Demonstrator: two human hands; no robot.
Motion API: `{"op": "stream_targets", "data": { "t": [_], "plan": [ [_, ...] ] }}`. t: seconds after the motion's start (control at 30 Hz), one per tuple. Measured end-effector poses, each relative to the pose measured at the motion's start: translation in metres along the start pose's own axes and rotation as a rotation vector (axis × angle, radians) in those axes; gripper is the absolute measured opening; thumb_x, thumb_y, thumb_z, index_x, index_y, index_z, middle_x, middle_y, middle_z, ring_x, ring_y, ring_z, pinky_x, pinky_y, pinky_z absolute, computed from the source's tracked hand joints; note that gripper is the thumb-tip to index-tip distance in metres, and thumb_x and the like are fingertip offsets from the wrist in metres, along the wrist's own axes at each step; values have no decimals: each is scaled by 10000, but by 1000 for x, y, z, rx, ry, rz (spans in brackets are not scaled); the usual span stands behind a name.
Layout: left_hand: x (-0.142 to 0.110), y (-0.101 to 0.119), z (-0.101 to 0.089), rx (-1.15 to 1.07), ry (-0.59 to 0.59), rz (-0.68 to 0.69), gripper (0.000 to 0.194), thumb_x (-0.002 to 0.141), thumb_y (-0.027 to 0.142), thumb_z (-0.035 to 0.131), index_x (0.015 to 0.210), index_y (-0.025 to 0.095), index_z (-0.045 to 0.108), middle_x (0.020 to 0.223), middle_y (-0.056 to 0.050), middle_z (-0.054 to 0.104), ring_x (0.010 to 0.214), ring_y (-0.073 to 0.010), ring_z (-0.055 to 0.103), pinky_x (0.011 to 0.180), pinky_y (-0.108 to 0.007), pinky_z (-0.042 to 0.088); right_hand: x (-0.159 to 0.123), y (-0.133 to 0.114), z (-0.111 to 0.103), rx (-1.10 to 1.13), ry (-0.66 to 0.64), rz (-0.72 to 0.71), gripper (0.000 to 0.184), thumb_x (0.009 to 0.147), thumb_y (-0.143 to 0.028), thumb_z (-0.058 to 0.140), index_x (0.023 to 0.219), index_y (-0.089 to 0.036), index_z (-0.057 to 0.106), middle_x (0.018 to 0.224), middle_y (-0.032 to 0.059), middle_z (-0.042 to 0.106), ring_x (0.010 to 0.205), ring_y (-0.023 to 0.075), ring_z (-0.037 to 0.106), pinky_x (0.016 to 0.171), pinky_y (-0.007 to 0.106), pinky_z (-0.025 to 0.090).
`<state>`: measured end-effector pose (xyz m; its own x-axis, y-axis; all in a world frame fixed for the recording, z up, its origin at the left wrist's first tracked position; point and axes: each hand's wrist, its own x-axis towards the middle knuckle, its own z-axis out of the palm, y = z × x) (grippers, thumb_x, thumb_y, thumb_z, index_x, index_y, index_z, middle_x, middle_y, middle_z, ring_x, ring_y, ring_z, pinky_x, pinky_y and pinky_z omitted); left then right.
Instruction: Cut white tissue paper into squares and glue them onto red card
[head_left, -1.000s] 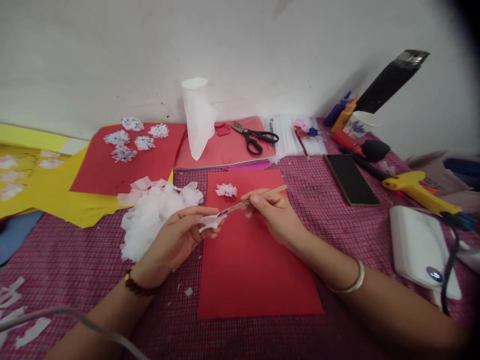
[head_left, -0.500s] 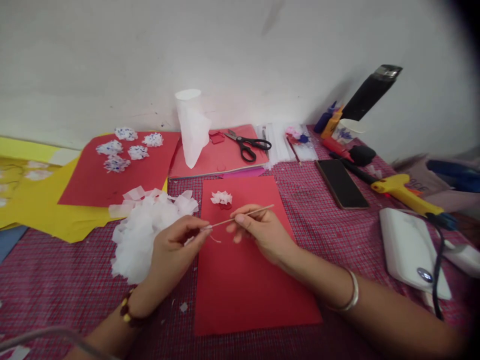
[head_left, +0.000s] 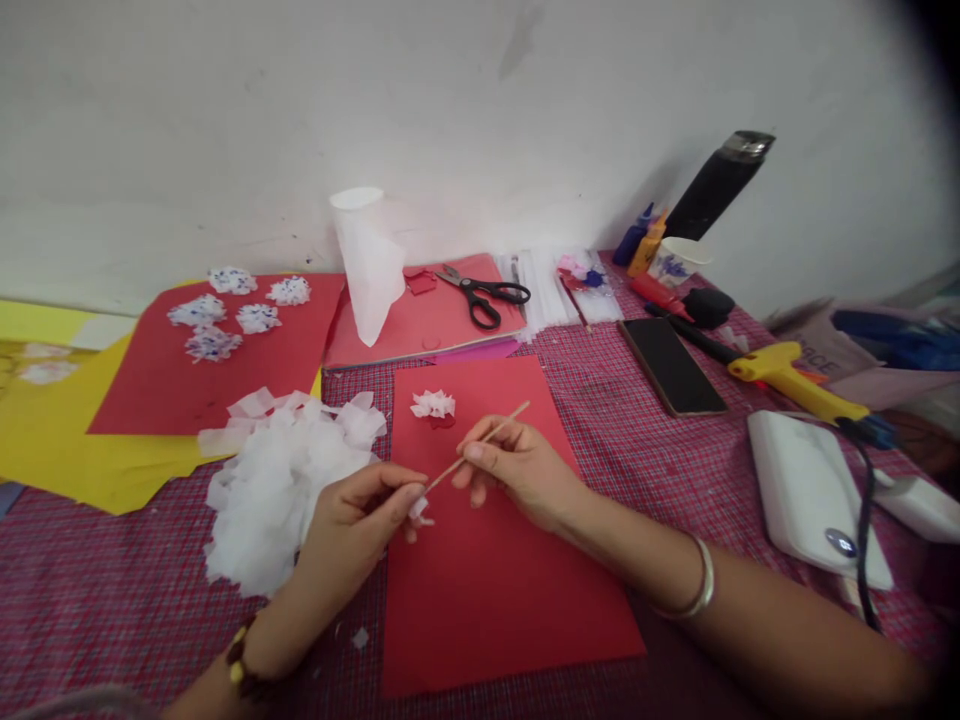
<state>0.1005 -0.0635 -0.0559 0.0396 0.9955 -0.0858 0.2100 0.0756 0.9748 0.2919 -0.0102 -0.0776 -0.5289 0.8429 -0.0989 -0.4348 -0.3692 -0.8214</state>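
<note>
My right hand point(head_left: 517, 460) pinches a thin wooden stick point(head_left: 495, 428) between thumb and fingers, with its upper end pointing up to the right. The stick's lower end meets the fingertips of my left hand point(head_left: 367, 510), which is closed around a small white tissue piece point(head_left: 418, 508). Both hands are above a red paper sheet point(head_left: 495, 590). Near the sheet's top rests a frilled white tissue cluster point(head_left: 433, 404) beside a small red shape. Left of my hands lies a heap of white tissue pieces point(head_left: 270, 490).
Several blue-speckled tissue puffs point(head_left: 214, 343) sit on another red sheet point(head_left: 142, 390) at the left. Behind are a white paper cup point(head_left: 358, 200) and black-handled scissors point(head_left: 484, 295). On the right are a phone point(head_left: 671, 366), a yellow glue gun point(head_left: 799, 385) and a white power bank point(head_left: 814, 500).
The stick has tilted more steeply, its lower end dropping towards my left fingertips. My left hand has moved slightly down, and a white tissue piece now shows there. The view has shifted a little.
</note>
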Motion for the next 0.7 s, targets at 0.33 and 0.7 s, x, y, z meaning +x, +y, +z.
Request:
{"op": "stream_targets", "data": {
  "t": [0.33, 0.7],
  "plan": [
    [41, 46, -9, 561, -211, 285, 169, 869, 281, 558, 849, 202, 706, 797, -15, 719, 727, -153, 646, 665, -257, 479, 16, -21, -27, 253, 174, 214, 284, 900, -394, 598, 725, -170, 596, 415, -55, 561, 283, 65, 430, 324, 164, 364],
    [138, 32, 7, 995, -484, 340, 276, 831, 205, 486, 980, 187, 718, 874, -58, 695, 770, -191, 626, 720, -309, 457, 45, -41, -71, -116, 518, -234, 237, 908, -386, 611, 803, -185, 540, 595, -31, 669, 394, 70, 540, 404, 180, 438]
  ]
}}
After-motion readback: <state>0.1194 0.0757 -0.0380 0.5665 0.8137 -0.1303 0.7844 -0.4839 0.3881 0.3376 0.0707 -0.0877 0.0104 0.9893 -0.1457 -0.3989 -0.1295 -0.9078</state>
